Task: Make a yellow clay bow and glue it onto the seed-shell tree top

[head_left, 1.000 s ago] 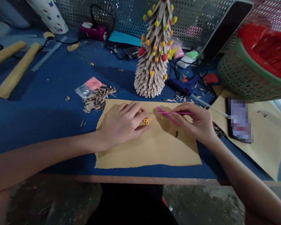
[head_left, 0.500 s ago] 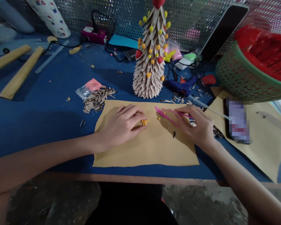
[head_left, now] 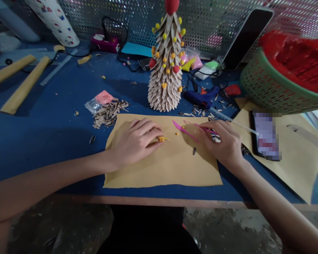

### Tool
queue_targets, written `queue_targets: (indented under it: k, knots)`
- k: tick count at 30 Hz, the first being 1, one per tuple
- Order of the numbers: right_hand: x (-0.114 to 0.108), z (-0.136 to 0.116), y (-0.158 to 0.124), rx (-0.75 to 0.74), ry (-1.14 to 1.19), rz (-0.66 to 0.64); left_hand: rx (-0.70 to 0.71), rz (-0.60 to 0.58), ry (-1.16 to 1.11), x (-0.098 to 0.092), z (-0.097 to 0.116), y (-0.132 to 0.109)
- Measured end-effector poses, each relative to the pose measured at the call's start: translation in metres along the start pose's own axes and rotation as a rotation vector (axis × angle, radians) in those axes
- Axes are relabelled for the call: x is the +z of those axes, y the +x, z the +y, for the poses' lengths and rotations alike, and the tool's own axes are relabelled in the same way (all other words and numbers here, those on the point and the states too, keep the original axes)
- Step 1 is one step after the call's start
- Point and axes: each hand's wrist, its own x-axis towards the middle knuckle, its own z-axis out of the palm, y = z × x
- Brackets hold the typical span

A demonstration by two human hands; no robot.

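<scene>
Between the thumb and fingers of my left hand (head_left: 137, 143) is a small yellow-orange clay piece (head_left: 161, 139), with a thin tail sticking out to the right. My right hand (head_left: 224, 143) pinches a slender pink modelling tool (head_left: 208, 130), its tip pointing left above the paper. A pink plastic clay knife (head_left: 185, 131) lies on the brown paper (head_left: 161, 171) between both hands, near tiny yellow clay balls (head_left: 177, 134) and one dark seed shell (head_left: 194, 151). Behind the paper stands a cone-shaped tree (head_left: 164, 81) made of seed shells, dotted with yellow, orange and red balls.
Seed shells (head_left: 110, 113) and a bag of pink clay (head_left: 104, 97) lie left of the tree. To its right are a blue glue gun (head_left: 202, 97), a phone (head_left: 266, 135) and a green basket (head_left: 277, 83). Folded paper strips (head_left: 26, 84) rest at far left.
The clay piece has turned slightly in my left fingers, its loops looking more bunched. My right hand still holds the pink tool in nearly the same place. The whole view shifted a little.
</scene>
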Motion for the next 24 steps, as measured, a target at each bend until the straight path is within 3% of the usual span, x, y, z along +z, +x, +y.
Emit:
queue_targets:
  k: [9,18,24]
  knots:
    - [0.000,-0.002,-0.001,0.007,0.033,-0.004,-0.131,-0.074,-0.265,0.000,0.001,0.005]
    - [0.002,-0.002,-0.006,0.027,0.012,-0.034,-0.191,-0.044,-0.312,-0.006,0.001,0.009]
    - [0.003,-0.003,-0.009,0.005,-0.022,-0.037,-0.181,-0.163,-0.403,-0.010,-0.010,0.018]
